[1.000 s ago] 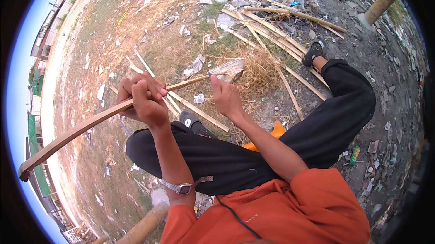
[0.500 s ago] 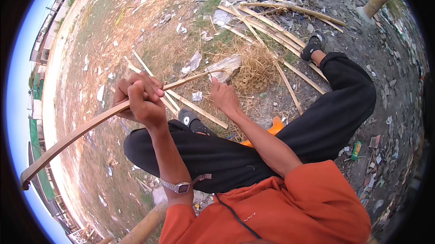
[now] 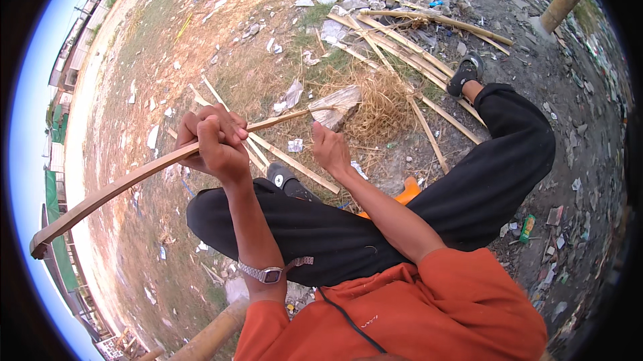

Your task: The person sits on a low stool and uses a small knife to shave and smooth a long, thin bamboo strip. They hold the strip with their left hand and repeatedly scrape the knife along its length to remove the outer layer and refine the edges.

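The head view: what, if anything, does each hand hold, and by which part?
The left hand grips the wooden strip partway along, with lengths sticking out on both sides. The right hand is curled; whether it holds anything cannot be told.

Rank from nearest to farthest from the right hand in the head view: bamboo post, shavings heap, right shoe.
1. Shavings heap, above and right of the right hand.
2. Right shoe, farther right.
3. Bamboo post, upper right.
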Demonstrator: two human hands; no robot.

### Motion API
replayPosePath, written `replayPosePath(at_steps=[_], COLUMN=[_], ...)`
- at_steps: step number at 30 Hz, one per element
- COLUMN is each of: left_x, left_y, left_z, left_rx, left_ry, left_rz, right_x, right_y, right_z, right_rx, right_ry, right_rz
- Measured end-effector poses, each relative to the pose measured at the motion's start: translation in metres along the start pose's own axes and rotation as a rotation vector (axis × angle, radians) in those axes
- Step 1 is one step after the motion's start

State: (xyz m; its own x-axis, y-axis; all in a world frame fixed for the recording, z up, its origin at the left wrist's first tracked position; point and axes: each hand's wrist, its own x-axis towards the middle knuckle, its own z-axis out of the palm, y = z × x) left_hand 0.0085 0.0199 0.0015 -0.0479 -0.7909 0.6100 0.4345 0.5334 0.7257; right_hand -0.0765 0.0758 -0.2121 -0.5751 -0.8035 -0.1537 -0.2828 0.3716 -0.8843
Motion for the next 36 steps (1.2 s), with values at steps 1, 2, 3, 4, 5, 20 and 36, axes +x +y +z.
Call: replayPosePath(at_steps=[1, 2, 3, 4, 5, 20, 36], left_x=[0.002, 0.002, 0.002, 0.002, -0.001, 0.008, 0.009], left_y=[0.000, -0.001, 0.000, -0.001, 0.000, -0.002, -0.002], left_z=[0.000, -0.001, 0.000, 0.000, -0.002, -0.008, 0.001], left_rx=[0.000, 0.001, 0.001, -0.003, 0.002, 0.055, 0.090], left_ry=[-0.007, -0.015, -0.025, -0.043, -0.048, 0.141, 0.195], left_rz=[0.001, -0.006, -0.013, -0.004, -0.004, -0.021, -0.021], right_x=[0.011, 0.020, 0.026, 0.028, 0.021, 0.005, 0.032], right_y=[0.008, 0.016, 0.024, 0.024, 0.016, -0.008, 0.036], right_z=[0.002, 0.000, 0.000, 0.000, -0.001, 0.006, 0.012], right_rx=[-0.038, -0.076, -0.112, -0.087, -0.042, -0.080, -0.183], right_ry=[-0.016, -0.031, -0.047, -0.068, -0.045, 0.007, 0.016], right_rz=[0.057, 0.123, 0.190, 0.170, 0.113, 0.083, 0.391])
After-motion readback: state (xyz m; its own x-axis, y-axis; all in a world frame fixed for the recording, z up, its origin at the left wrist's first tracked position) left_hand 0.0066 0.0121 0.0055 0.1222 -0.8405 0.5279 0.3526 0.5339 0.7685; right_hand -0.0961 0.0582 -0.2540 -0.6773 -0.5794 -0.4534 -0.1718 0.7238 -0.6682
